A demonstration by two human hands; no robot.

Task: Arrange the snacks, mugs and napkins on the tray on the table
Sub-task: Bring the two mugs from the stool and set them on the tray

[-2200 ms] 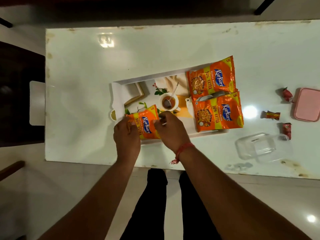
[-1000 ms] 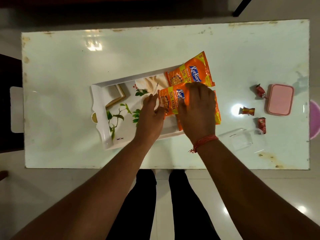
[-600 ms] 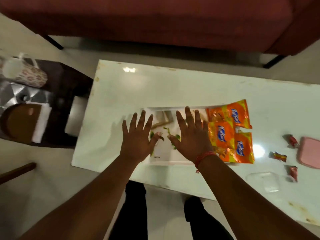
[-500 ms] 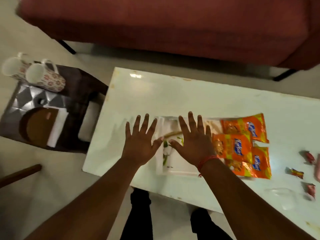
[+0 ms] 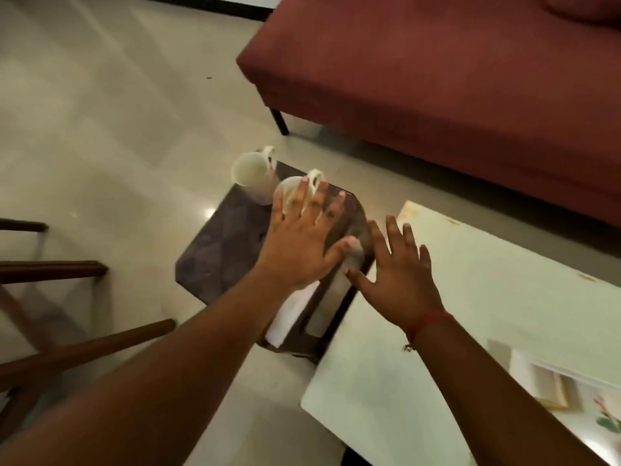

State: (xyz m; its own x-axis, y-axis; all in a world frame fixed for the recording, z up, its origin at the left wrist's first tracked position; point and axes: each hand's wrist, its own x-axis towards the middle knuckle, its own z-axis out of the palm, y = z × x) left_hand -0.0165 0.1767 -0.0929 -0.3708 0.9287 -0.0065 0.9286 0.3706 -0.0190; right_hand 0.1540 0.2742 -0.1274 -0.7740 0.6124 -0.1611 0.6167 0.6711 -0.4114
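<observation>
Pale floor tiles lay open beyond a dark side surface (image 5: 215, 260) carrying two mugs (image 5: 252, 173) at its far edge and napkins (image 5: 292, 317). My left hand (image 5: 302, 243) hovered spread over the nearer mug, my right hand (image 5: 400, 280) spread, both holding nothing; the tray (image 5: 551, 385) sat right.

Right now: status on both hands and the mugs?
Left hand open, fingers spread in front of the near mug. Right hand open, holding nothing. Far mug untouched on the side table. Napkins lie under the left wrist.
</observation>
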